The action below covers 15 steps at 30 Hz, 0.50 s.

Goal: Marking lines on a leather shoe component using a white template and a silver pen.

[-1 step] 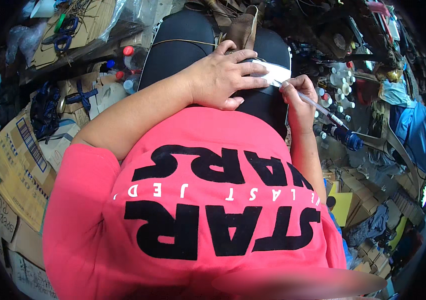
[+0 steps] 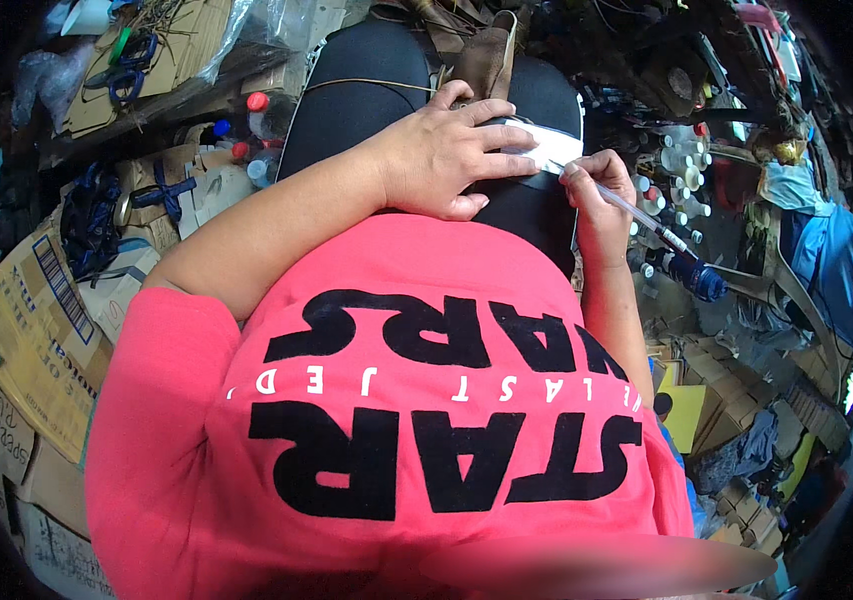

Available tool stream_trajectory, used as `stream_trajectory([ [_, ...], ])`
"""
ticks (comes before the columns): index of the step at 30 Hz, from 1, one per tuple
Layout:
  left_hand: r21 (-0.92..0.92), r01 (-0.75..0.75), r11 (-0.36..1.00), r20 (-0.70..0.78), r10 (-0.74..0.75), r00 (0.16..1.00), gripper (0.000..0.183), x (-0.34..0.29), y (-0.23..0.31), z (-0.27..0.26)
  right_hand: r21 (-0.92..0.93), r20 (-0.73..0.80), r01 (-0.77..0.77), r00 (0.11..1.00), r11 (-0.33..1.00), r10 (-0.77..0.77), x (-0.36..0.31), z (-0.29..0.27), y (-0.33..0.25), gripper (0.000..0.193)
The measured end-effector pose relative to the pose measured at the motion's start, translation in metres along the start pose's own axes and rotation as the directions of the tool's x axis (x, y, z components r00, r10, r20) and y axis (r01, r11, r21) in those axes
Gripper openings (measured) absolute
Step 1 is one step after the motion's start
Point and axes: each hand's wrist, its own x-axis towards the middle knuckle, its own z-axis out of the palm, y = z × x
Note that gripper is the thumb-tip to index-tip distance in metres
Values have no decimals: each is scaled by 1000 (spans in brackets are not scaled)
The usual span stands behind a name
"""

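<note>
Across my black-clad right thigh (image 2: 537,95) lies a small white piece (image 2: 555,146), flat like paper or card; its exact kind I cannot tell. My left hand (image 2: 447,155) is spread out, its fingertips resting on the white piece and partly covering it. Between the fingers of my right hand (image 2: 599,195) is a slim pen (image 2: 647,220) with a clear barrel, tilted with its tip at the white piece's near edge. Just beyond my left hand, a brown leather-like piece (image 2: 487,65) stands up between my thighs.
To the right, several plastic bottles (image 2: 682,165) crowd together beside a dark blue cylindrical object (image 2: 699,280). Bottles with red caps (image 2: 258,102) stand at the left, near blue-handled scissors (image 2: 127,86) on cardboard. A large carton (image 2: 32,330) leans at the lower left.
</note>
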Motion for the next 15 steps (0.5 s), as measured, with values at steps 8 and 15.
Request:
stream_trajectory([
  [8, 7, 1, 1000, 7, -2, 1000, 66, 0, 0, 1, -14, -2, 5, 1000, 1000, -5, 0, 1, -2, 11],
  [15, 21, 4, 1000, 27, -4, 1000, 65, 0, -1, 1, -50, -10, 8, 1000, 999, -8, 1, 0, -2, 11],
])
